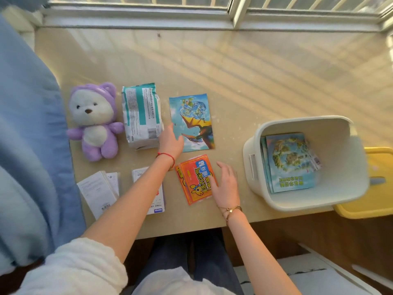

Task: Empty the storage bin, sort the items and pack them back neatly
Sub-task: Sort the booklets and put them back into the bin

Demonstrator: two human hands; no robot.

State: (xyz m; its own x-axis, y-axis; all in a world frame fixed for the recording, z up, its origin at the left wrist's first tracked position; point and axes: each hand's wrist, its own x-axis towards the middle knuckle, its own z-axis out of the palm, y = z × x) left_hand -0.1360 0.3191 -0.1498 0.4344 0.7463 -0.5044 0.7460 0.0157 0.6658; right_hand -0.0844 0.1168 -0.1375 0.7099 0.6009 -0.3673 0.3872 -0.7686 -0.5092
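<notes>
White bin (255, 150) sits on the table's (234, 86) right side near the front edge, tipped so its opening faces the camera, with a stack of blue booklets (290, 162) inside; it lies right of both hands, apart from them. Right hand (226, 184) is nearest the bin, fingers spread and relaxed, fingertips on the right edge of the orange packet (196, 178), wrist toward the table edge. Left hand (171, 141) reaches farther forward, arm crossing over a white box (156, 201); it rests at the lower left corner of the dinosaur card (192, 122), fingers mostly hidden from this angle, so whether they pinch the card cannot be told. Teal-and-white pack (141, 114) lies just left of that hand, plush bear (95, 121) farther left, white papers (98, 192) near the front left. Box label partly hidden by the forearm. Yellow container (378, 188) behind the bin, cut off at the right edge.
</notes>
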